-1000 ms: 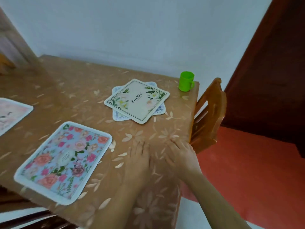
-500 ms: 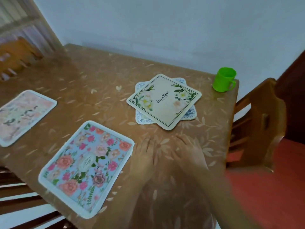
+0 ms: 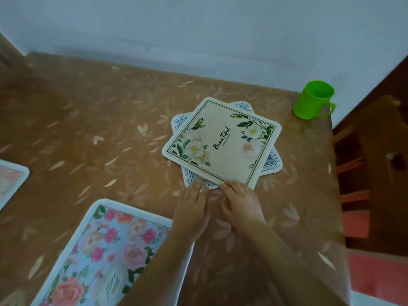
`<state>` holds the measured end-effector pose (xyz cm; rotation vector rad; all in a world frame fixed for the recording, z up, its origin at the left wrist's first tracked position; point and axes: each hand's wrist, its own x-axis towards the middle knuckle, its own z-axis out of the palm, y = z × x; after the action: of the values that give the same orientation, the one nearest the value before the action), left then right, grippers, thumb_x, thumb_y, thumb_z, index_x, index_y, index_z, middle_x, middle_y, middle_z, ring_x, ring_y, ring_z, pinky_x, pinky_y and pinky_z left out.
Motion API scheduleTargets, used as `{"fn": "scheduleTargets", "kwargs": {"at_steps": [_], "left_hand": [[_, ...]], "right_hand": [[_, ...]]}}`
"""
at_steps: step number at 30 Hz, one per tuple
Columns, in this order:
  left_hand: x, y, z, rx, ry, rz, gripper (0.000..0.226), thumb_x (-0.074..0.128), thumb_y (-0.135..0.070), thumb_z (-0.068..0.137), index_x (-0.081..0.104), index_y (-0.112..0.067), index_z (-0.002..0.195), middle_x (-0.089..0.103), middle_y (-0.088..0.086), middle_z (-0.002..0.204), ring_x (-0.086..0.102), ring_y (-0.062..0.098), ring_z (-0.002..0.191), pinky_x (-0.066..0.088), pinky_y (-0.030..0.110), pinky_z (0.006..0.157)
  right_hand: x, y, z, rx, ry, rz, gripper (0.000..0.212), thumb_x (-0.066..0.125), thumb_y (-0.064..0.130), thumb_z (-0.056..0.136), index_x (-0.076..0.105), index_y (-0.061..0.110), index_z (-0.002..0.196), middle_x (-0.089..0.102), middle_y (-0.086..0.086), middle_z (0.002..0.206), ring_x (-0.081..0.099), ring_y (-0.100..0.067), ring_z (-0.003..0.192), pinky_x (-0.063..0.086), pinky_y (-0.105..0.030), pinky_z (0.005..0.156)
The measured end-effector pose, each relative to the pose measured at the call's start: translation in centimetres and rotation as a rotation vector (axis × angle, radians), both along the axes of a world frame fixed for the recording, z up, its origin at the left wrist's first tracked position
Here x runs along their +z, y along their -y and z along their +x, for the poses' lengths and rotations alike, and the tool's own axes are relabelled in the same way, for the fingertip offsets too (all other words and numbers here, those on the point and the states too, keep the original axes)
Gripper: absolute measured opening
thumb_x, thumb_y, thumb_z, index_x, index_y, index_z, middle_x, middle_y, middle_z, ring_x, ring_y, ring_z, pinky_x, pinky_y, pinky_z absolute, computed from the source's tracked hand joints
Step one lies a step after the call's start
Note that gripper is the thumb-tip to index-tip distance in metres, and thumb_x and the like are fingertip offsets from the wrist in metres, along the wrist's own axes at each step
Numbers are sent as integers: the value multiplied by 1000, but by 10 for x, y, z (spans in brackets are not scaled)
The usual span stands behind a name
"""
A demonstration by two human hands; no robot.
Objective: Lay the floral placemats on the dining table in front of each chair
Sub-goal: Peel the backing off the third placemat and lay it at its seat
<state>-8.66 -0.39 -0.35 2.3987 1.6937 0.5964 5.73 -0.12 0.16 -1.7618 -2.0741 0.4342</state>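
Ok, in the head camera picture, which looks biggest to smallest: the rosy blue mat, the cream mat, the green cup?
1. rosy blue mat, though it is nearest the camera and partly cut off
2. cream mat
3. green cup

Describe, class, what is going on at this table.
A person's left hand and right hand touch the near edge of two stacked mats: a cream square placemat with white flowers lying askew on a blue-bordered placemat. A blue rose-patterned placemat and a pale pink placemat lie flat on the brown leaf-patterned table. A green plastic cup stands at the corner.
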Motion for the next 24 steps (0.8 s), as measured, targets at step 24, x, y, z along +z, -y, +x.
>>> {"fn": "scheduleTargets", "kwargs": {"at_steps": [24], "left_hand": [[-37, -62, -5, -23, 89, -21, 26, 72, -3, 72, 65, 3, 97, 64, 22, 107, 59, 37, 105, 45, 54, 91]], "right_hand": [[-24, -46, 6, 9, -38, 34, 11, 72, -1, 67, 66, 1, 76, 61, -14, 74, 57, -33, 71, 51, -37, 61]]}}
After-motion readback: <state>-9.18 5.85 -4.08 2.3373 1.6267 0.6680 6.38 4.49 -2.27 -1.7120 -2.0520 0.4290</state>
